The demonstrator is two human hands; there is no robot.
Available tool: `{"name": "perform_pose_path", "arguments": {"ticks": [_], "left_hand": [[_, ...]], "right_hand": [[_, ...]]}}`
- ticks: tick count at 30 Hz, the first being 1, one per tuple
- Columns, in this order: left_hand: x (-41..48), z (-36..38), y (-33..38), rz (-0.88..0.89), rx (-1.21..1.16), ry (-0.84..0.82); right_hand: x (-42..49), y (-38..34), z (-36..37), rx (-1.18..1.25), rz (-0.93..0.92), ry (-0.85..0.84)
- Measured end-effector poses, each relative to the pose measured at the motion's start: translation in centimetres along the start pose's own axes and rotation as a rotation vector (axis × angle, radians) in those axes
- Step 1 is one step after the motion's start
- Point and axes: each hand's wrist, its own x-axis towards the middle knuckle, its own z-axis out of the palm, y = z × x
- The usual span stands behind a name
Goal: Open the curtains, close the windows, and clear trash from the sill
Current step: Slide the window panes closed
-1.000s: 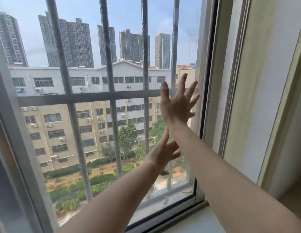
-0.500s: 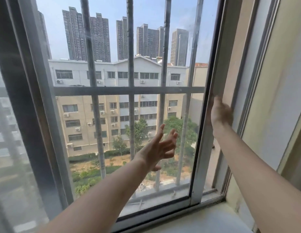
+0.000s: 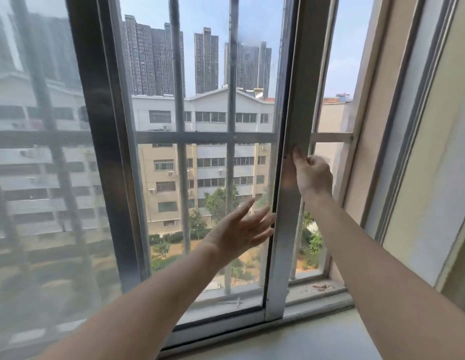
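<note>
My right hand grips the sliding window sash's edge, while my left hand rests open, fingers spread, flat against its glass pane.

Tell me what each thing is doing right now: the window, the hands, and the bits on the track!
Sliding window: partly open, gap on its right side.
Right hand: fingers gripping the window's frame edge.
Left hand: open, fingers spread by the glass.
Debris: lying in the bottom track.
Window sill: bare where visible.
</note>
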Motion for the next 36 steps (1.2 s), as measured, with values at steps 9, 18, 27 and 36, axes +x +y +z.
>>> {"name": "perform_pose_path", "arguments": {"ticks": [9, 18, 27, 36], "left_hand": [[-3.3, 0.8, 0.3, 0.228, -0.123, -0.070], [-6.0, 1.8, -0.1, 0.160, -0.085, -0.078], [-7.8, 1.9, -0.5, 0.182, -0.105, -0.070], [-8.9, 3.8, -1.0, 0.191, -0.093, -0.279]], "right_hand": [[-4.1, -3.7, 3.6, 0.067, 0.003, -0.134], [-7.5, -6.4, 6.6, 0.057, -0.014, -0.177], [-10.6, -9.8, 9.4, 0.141, -0.034, -0.286], [-14.8, -13.3, 12.6, 0.286, 0.063, -0.452]]}}
